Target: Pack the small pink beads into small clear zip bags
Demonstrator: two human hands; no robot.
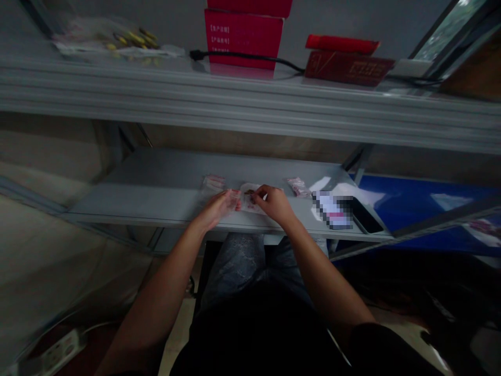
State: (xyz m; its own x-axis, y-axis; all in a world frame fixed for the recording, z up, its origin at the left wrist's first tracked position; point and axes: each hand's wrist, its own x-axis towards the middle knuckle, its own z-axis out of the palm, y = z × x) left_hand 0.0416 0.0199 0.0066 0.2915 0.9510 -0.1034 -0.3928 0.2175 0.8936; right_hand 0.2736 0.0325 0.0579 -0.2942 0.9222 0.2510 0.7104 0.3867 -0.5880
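On the grey shelf (156, 180) in front of me, my left hand (217, 207) is closed on a clear plastic bag (234, 197) with reddish pieces in it. My right hand (273, 201) pinches at small dark brownish pieces (249, 194), too small to name, over a whitish sheet or tray (248, 207). Left of these, behind my left hand, a clear bag with red markings (214, 181) lies flat. A small filled packet (298, 186) rests to the right of my right hand, apart from it.
Two phone-like devices, one with a lit screen (332, 211) and one black (364, 216), lie at the shelf's right. The upper shelf bears a red box (245, 39), a flat dark red box (348, 68), a black cable (242, 55) and a bag of yellowish pieces (136, 39). A power strip (60, 350) lies lower left.
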